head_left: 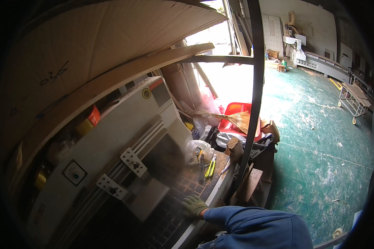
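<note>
Right hand (pixel 195 206), in a green glove, is palm down on the near edge strip of the gridded dark table (pixel 188 181); fingers slightly apart, nothing gripped. Left hand is out of frame, can't tell its fingers. Table runs along the foot of the pale machine panel (pixel 112 120), low center of view. Yellow-green cutter (pixel 210 167) lies farther up the table, dark-handled tool (pixel 202 166) just beside it, clear plastic bag (pixel 194 152) behind both. Two drilled metal brackets sit on the panel's rail, upper one (pixel 133 162), lower one (pixel 111 186). Past the table's far end: red dustpan (pixel 232 108), straw broom (pixel 240 120) lying across it.
</note>
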Demonstrator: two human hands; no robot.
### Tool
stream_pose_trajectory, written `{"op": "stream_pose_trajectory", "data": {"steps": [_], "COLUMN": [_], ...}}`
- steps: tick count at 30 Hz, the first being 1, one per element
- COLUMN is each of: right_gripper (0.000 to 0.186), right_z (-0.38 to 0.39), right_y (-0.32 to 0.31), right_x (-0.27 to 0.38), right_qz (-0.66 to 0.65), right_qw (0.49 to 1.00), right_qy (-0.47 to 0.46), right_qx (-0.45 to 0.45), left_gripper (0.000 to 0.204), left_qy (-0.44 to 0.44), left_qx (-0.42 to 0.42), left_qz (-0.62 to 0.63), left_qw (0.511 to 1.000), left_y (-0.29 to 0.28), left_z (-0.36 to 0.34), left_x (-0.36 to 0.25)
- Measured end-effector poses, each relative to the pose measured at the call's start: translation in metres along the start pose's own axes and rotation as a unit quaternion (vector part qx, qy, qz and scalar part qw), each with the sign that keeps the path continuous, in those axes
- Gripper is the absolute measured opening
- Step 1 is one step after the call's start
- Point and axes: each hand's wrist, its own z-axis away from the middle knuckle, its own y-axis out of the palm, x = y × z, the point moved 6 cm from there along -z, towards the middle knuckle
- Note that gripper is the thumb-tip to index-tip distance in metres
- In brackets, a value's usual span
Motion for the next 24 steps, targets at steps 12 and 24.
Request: {"op": "stream_pose_trajectory", "data": {"steps": [12, 24], "right_gripper": [0.057, 0.063], "right_z": [0.003, 0.000], "right_y": [-0.002, -0.005], "right_x": [0.001, 0.002], "right_qz": [-0.006, -0.011], "right_qw": [0.999, 1.000], "right_qy": [-0.007, 0.005], "right_qx": [-0.038, 0.024], "left_gripper": [0.053, 0.052], "left_qy": [-0.006, -0.019], "left_qx": [0.003, 0.015], "left_qz": [0.016, 0.006], "left_qw": [1.000, 1.000], "left_y": [0.011, 0.004], "left_z": [0.002, 0.001], "left_x": [0.007, 0.002]}}
